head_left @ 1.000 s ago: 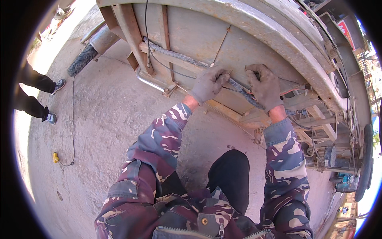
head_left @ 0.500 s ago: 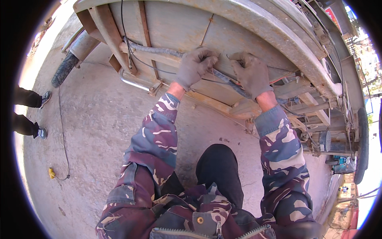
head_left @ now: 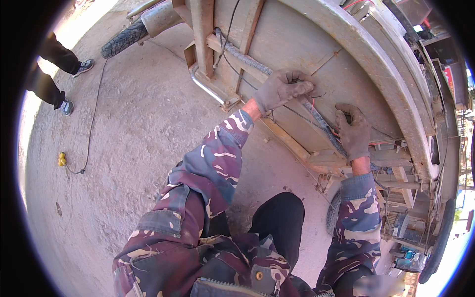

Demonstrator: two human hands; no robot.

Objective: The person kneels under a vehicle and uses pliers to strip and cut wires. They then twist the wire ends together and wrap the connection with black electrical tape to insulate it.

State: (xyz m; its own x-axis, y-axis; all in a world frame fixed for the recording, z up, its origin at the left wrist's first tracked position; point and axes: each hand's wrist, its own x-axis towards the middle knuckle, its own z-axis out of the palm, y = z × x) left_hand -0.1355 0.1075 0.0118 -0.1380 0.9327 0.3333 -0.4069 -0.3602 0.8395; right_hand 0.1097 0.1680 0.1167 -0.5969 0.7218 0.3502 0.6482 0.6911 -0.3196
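Your left hand (head_left: 281,90) — gloved — is clenched around the wrapped cable bundle (head_left: 321,121) running diagonally along the underside of the tipped vehicle's metal panel (head_left: 297,44). Your right hand (head_left: 354,132) grips the same bundle lower down — thin red wires (head_left: 312,105) show between both hands.

Cable bundle (head_left: 316,116) partly behind gloves
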